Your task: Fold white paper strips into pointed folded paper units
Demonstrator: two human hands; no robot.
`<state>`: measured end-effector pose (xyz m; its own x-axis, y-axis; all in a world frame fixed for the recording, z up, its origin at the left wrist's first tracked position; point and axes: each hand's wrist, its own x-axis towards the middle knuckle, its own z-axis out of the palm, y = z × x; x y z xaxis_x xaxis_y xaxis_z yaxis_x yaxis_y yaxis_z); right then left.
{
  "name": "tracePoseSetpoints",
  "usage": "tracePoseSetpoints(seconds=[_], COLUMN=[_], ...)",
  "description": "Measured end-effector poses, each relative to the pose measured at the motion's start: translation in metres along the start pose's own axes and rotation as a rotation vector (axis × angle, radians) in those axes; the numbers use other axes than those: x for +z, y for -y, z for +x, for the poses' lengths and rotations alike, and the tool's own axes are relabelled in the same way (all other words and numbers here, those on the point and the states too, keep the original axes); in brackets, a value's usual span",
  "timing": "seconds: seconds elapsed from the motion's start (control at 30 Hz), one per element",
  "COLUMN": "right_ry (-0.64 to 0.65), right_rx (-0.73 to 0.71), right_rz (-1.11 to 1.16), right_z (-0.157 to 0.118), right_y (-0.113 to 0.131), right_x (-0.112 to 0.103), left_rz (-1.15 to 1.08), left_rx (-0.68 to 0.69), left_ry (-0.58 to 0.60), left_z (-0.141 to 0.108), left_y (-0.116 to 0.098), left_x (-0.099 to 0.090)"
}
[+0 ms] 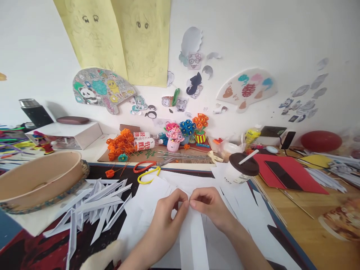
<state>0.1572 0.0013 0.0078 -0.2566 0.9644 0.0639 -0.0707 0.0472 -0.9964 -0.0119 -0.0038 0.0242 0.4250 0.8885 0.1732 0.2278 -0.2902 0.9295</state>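
Between my two hands is a long white paper strip (194, 240) with a lengthwise crease, running down toward me. My left hand (171, 213) pinches its far end between thumb and forefinger. My right hand (209, 204) pinches the same end, its fingertips almost touching the left ones. Loose white sheets (143, 210) lie beneath both hands. Left of them is a heap of folded paper strips (95, 206). Beyond my hands rest scissors with red and yellow handles (149, 175), blades pointing right.
A lidded cup with a straw (242, 170) stands beyond my right hand. A round wooden drum-like frame (42, 180) sits at left. Orange, pink and blue craft flowers (174, 137) line the back. A red folder (289, 172) lies on the wooden table at right.
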Motion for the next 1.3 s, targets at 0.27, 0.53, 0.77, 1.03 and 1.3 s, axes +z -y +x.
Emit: tracePoseSetpoints(seconds=[0.27,0.53,0.77,1.03,1.3], right_ry=[-0.04,-0.083,-0.072,-0.066,-0.156], right_rx=[-0.023,-0.047,-0.058,-0.039,-0.106], right_rz=[-0.047,-0.046,-0.045,0.011,0.021], right_z=[-0.001,-0.002,-0.003,-0.002,0.0], right_y=[0.0,0.001,0.005,0.01,0.008], right_x=[0.002,0.006,0.004,-0.003,-0.008], left_rz=[0.016,-0.006,-0.08,-0.141,-0.168], left_rx=[-0.005,0.022,-0.027,-0.076,-0.09], left_ry=[-0.038,-0.049,-0.028,-0.07,-0.103], left_z=[0.001,0.002,0.002,0.007,0.013], left_y=[0.0,-0.002,-0.005,-0.003,-0.001], left_x=[0.002,0.001,-0.001,-0.005,-0.004])
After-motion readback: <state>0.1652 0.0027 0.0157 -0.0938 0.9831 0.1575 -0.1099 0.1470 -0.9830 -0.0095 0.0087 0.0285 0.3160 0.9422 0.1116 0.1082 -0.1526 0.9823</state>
